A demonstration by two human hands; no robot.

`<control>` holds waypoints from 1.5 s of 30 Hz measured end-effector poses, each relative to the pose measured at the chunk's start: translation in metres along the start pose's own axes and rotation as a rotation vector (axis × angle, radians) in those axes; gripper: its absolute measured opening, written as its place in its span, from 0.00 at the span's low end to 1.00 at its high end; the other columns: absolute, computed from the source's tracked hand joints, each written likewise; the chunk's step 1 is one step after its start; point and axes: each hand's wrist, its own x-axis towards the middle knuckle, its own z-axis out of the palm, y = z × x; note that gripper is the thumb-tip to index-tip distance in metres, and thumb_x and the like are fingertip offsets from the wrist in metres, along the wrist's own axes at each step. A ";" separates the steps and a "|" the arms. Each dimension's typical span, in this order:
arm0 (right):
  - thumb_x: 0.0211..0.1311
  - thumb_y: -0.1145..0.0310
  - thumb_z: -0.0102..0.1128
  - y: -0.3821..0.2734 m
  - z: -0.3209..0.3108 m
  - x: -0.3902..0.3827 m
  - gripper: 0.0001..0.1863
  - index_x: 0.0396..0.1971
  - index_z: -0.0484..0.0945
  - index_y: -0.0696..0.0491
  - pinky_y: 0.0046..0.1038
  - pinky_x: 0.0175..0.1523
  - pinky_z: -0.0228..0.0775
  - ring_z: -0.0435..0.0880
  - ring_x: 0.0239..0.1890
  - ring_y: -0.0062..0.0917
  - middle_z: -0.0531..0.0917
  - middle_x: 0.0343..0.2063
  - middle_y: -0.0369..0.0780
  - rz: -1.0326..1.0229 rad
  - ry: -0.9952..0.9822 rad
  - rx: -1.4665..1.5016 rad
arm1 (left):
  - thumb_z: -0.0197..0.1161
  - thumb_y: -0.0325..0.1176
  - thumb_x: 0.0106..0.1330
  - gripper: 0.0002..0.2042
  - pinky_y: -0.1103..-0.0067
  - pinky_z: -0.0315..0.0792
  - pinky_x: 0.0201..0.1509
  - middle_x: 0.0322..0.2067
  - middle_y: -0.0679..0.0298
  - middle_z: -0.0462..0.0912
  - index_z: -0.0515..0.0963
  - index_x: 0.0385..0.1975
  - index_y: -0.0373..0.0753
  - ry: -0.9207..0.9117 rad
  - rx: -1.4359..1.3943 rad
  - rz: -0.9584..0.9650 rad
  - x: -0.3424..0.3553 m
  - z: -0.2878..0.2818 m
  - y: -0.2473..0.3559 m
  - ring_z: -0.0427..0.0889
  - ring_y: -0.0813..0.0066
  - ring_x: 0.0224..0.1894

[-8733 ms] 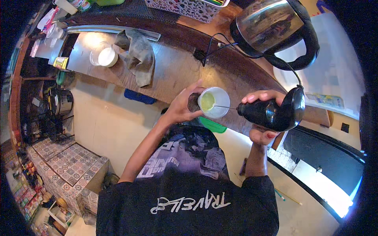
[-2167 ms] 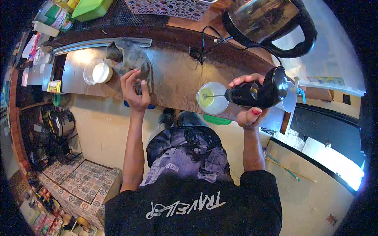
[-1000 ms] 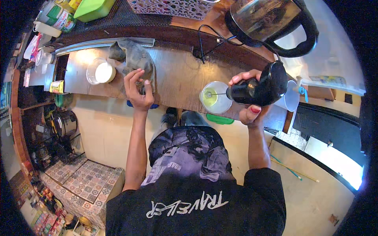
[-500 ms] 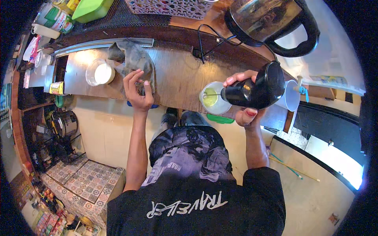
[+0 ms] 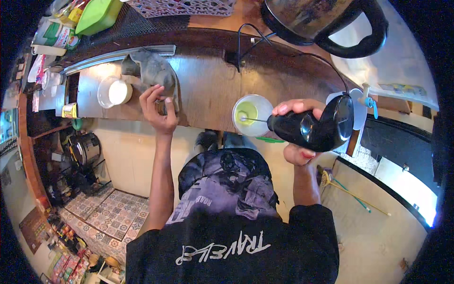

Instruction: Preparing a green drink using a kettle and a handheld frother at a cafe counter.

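Frothing underway: right hand (image 5: pixel 302 132) grips black handheld frother (image 5: pixel 317 130), whisk in cup (image 5: pixel 252 115) of green liquid; left hand (image 5: pixel 158 111), fingers loosely curled, touches grey cloth (image 5: pixel 151 71); wiping unfinished.

Green-and-white cartons (image 5: pixel 56 38) crowded at the counter's far left corner — small yellow labelled tin (image 5: pixel 69 110) at its near left edge.
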 end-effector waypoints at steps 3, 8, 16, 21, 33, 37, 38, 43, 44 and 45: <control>0.59 0.39 0.56 0.001 0.002 0.000 0.41 0.63 0.58 0.51 0.43 0.41 0.79 0.78 0.42 0.38 0.71 0.47 0.48 -0.067 0.015 -0.008 | 0.58 0.22 0.57 0.14 0.79 0.73 0.42 0.47 0.55 0.73 0.76 0.45 0.34 -0.013 0.023 0.005 0.000 0.000 0.001 0.73 0.66 0.47; 0.58 0.38 0.56 0.012 -0.012 0.007 0.41 0.63 0.58 0.51 0.42 0.41 0.79 0.79 0.41 0.39 0.70 0.47 0.49 -0.098 -0.004 0.017 | 0.59 0.24 0.58 0.13 0.80 0.73 0.42 0.47 0.55 0.73 0.76 0.44 0.34 -0.005 0.084 0.027 0.003 0.000 0.002 0.73 0.67 0.47; 0.58 0.39 0.57 0.003 -0.017 0.006 0.41 0.64 0.58 0.50 0.41 0.43 0.79 0.78 0.43 0.38 0.70 0.48 0.48 -0.028 -0.080 -0.036 | 0.60 0.26 0.60 0.12 0.80 0.72 0.41 0.47 0.56 0.73 0.77 0.44 0.34 0.000 0.073 0.030 0.001 -0.001 -0.001 0.73 0.68 0.46; 0.58 0.39 0.57 0.006 -0.011 0.005 0.41 0.64 0.58 0.50 0.41 0.43 0.79 0.78 0.43 0.38 0.70 0.48 0.48 -0.010 -0.064 -0.015 | 0.60 0.27 0.60 0.12 0.80 0.72 0.41 0.47 0.56 0.73 0.77 0.43 0.34 0.006 0.067 0.004 0.001 0.000 0.000 0.73 0.68 0.45; 0.58 0.39 0.57 0.008 -0.012 0.008 0.41 0.63 0.59 0.51 0.40 0.43 0.79 0.79 0.43 0.38 0.71 0.47 0.48 -0.011 -0.080 0.018 | 0.59 0.24 0.59 0.12 0.80 0.73 0.40 0.47 0.56 0.73 0.77 0.43 0.34 0.003 0.089 0.029 0.003 -0.001 0.003 0.73 0.67 0.45; 0.58 0.39 0.57 0.013 -0.005 0.009 0.41 0.63 0.60 0.51 0.40 0.43 0.79 0.79 0.43 0.38 0.71 0.47 0.48 -0.021 -0.084 0.026 | 0.59 0.23 0.57 0.13 0.80 0.73 0.40 0.47 0.55 0.74 0.77 0.43 0.34 0.025 0.051 0.013 0.000 0.001 -0.001 0.73 0.66 0.46; 0.58 0.39 0.57 0.014 -0.004 0.010 0.41 0.63 0.60 0.51 0.40 0.43 0.79 0.79 0.43 0.38 0.71 0.47 0.49 -0.025 -0.084 0.019 | 0.59 0.23 0.57 0.13 0.79 0.73 0.39 0.47 0.55 0.74 0.77 0.43 0.34 0.038 0.035 0.009 0.000 0.002 -0.001 0.73 0.66 0.46; 0.58 0.39 0.58 0.014 -0.010 0.015 0.42 0.63 0.60 0.51 0.40 0.43 0.79 0.79 0.43 0.38 0.71 0.47 0.49 -0.050 -0.070 -0.022 | 0.59 0.23 0.57 0.12 0.79 0.73 0.40 0.47 0.55 0.74 0.77 0.42 0.34 0.024 0.067 0.025 0.001 0.000 -0.001 0.73 0.66 0.46; 0.58 0.38 0.58 0.012 -0.012 0.015 0.42 0.63 0.60 0.51 0.40 0.43 0.79 0.79 0.43 0.38 0.71 0.47 0.49 -0.051 -0.065 -0.030 | 0.59 0.24 0.57 0.12 0.79 0.73 0.40 0.47 0.54 0.74 0.77 0.42 0.34 0.018 0.079 0.035 0.002 0.000 -0.001 0.73 0.66 0.46; 0.57 0.38 0.58 0.011 -0.014 0.015 0.42 0.63 0.60 0.51 0.40 0.43 0.79 0.79 0.43 0.38 0.71 0.47 0.49 -0.051 -0.065 -0.035 | 0.59 0.24 0.57 0.12 0.79 0.73 0.40 0.47 0.54 0.74 0.77 0.42 0.34 0.020 0.079 0.033 0.002 0.000 -0.001 0.73 0.66 0.46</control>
